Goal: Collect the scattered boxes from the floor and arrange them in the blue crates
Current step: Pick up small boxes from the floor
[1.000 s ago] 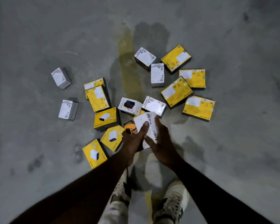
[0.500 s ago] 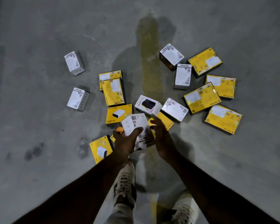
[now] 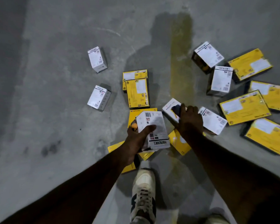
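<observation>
Boxes (image 3: 137, 92) lay scattered on the floor (image 3: 55, 126); left hand (image 3: 136, 139) gripped a white box (image 3: 153, 128), right hand (image 3: 190, 120) rested, fingers straight, on another box (image 3: 170, 109). Stacking more risked dropping the held box.

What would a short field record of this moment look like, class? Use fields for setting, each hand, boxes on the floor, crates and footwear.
setting: grey concrete floor with a faded yellow stripe
left hand: grips a white Portronics box, lifted off the floor
right hand: fingers spread over a white box showing a dark device; grip unclear
boxes on floor: two small white boxes apart at left; yellow boxes clustered at right
crates: none in view
footwear: light laced shoe
</observation>
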A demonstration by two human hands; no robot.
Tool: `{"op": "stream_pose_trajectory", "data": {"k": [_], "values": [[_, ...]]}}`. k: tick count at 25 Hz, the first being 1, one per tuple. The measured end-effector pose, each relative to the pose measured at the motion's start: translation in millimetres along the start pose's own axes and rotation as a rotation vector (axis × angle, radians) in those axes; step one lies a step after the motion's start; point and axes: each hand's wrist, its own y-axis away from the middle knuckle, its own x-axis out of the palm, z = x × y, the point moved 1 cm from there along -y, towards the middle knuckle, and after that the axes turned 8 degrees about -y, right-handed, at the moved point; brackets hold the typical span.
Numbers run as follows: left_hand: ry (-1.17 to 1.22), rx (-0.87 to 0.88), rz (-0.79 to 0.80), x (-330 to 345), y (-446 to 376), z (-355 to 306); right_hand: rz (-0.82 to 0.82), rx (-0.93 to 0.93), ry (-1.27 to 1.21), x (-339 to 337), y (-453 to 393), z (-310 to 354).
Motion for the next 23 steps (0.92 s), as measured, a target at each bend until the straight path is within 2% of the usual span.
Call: {"op": "stream_pose_trajectory", "data": {"k": [3, 6, 7, 8, 10, 13, 18, 23], "values": [[0.062, -0.028, -0.044, -15.4, 18.2, -7.3, -0.054, 0.170, -0.326, -37.5, 33.4, 15.6], [0.106, -0.049, -0.040, -27.8, 59.8, -28.7, -0.115, 0.319, -1.071, -125.6, 62.1, 45.5], [0.142, -0.027, -0.040, -30.0, 75.3, -38.1, -0.113, 0.325, -1.278, -160.0, 72.2, 58.2], [0.184, -0.004, -0.044, -34.7, 97.2, -52.6, -0.125, 0.305, -1.370, -199.6, 86.6, 74.2], [0.222, 0.081, -0.085, -44.3, 136.7, -82.4, -0.136, 0.212, -1.383, -270.4, 122.0, 109.4], [0.175, 0.270, -0.105, -64.0, 218.9, -132.8, -0.070, -0.003, -1.242, -359.5, 165.0, 148.1], [0.325, 0.403, -0.061, -118.7, 378.9, -191.0, 0.002, -0.080, -1.325, -497.7, 188.1, 182.9], [0.472, 0.511, -0.070, -166.6, 528.9, -211.3, 0.111, -0.210, -1.409, -607.2, 240.1, 238.4]]}}
